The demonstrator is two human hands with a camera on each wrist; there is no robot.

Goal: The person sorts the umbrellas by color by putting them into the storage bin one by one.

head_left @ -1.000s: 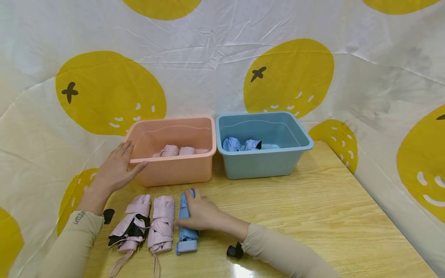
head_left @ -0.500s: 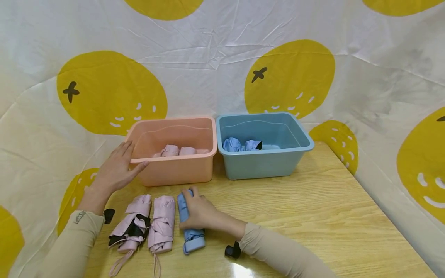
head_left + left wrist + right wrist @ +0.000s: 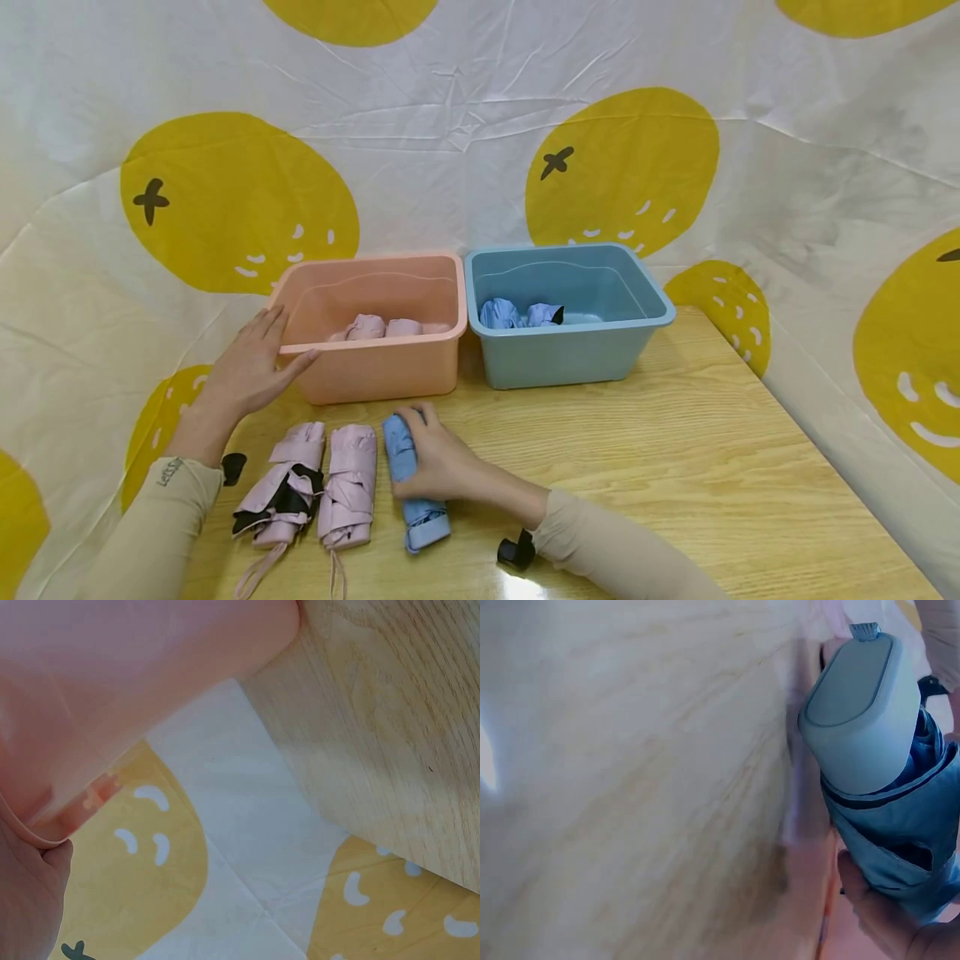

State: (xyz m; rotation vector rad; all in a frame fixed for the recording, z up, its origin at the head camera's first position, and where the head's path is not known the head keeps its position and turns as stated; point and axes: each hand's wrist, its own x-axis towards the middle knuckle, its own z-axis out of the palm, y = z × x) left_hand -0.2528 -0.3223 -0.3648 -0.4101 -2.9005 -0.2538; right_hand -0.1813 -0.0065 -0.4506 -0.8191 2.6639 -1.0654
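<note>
On the left, the left hand (image 3: 243, 362) lies with straight, unclenched fingers against the left end of a coral-pink rectangular plastic bin (image 3: 375, 375), which holds pale-pink fabric bundles (image 3: 365, 327). Nearer, on the wood-grained desk (image 3: 675, 458), lie a loosely wrapped pale-pink folding umbrella (image 3: 285, 492) showing black fabric and, just to its right, a tidier pale-pink folding umbrella (image 3: 349, 483). Right of these, the right hand (image 3: 438, 462) grasps a blue folding umbrella (image 3: 401, 450), its flat-ended plastic handle towards the near side; whether it touches the desk, I cannot tell. Far and to the right stands a blue-grey rectangular plastic bin (image 3: 562, 354) with blue fabric bundles (image 3: 501, 314) inside.

The step in hand looks like picking up the blue umbrella. Judging by the matching colours, the next move calls for a secure hold and a lift that clears the blue-grey bin's near rim.
</note>
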